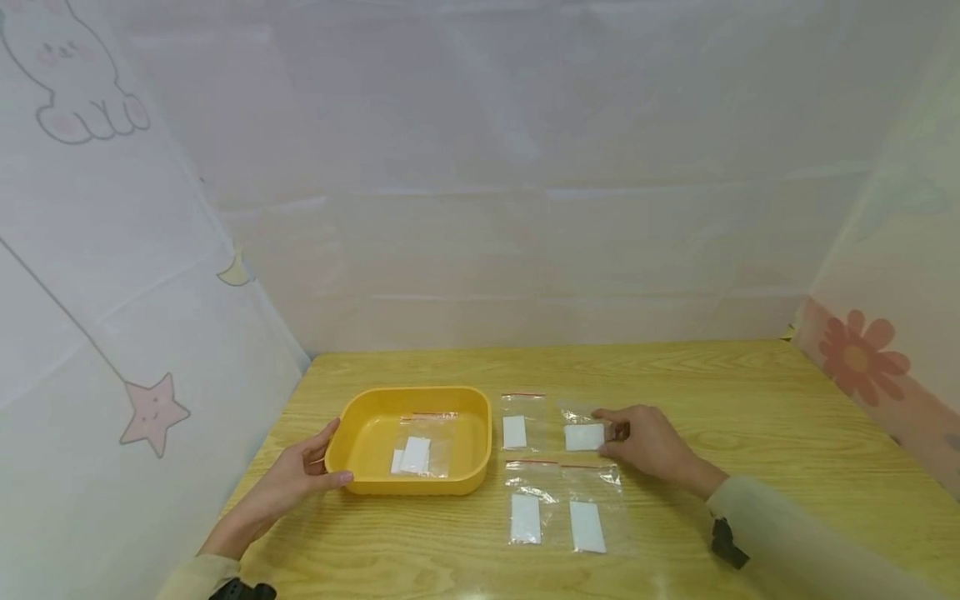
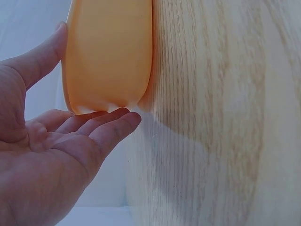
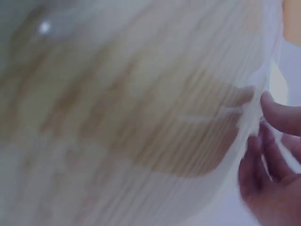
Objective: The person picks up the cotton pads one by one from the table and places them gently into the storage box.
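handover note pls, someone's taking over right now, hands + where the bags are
Left hand: fingers straight against the left wall of the yellow tray, steadying it.
Right hand: pinching the far-right bag on the table.
Done: one bag in tray.
Left: the pinched bag, the far-left bag, and two near bags, all outside the tray.

**Bare hands, pale sleeves, dark wrist gear**

Two bare hands, left hand (image 1: 296, 483) and right hand (image 1: 654, 446). Long pale beige sleeves (image 1: 795, 533) down to both wrists. Small black devices (image 1: 726, 543) strapped at each cuff.
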Motion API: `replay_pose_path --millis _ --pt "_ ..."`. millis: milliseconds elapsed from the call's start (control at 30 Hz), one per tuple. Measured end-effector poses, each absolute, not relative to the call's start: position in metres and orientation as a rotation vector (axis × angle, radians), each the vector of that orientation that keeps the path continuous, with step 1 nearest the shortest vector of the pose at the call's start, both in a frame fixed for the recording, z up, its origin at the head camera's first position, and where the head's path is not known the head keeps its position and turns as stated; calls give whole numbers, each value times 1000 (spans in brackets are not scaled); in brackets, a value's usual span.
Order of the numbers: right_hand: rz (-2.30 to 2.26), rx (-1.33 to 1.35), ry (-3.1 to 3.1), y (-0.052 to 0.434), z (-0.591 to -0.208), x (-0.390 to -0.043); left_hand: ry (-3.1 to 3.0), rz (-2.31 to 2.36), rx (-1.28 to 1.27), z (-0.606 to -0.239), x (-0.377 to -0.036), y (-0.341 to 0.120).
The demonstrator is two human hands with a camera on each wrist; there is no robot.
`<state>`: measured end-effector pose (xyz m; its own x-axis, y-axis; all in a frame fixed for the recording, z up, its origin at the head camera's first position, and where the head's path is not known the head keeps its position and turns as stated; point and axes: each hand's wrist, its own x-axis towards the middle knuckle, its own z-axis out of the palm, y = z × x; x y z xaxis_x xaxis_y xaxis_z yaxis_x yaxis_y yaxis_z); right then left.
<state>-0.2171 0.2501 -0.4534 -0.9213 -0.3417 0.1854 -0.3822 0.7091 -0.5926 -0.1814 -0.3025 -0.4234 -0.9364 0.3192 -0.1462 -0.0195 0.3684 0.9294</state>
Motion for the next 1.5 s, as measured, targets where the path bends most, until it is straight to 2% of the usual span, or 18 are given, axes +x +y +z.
replay_pose_path --millis 400,933,1200,1500 --pt "1657 786 -2769 266 -454 -228 2306 1623 295 -425 -181 -303" --pt "1869 813 -2774 267 -433 -229 2322 1608 287 -424 -180 -302" --pt "1910 814 -2750 246 -412 -231 2314 1615 295 -424 -181 -303" --pt "2003 902 -2706 201 -392 -235 2306 1621 298 -423 -180 -302"
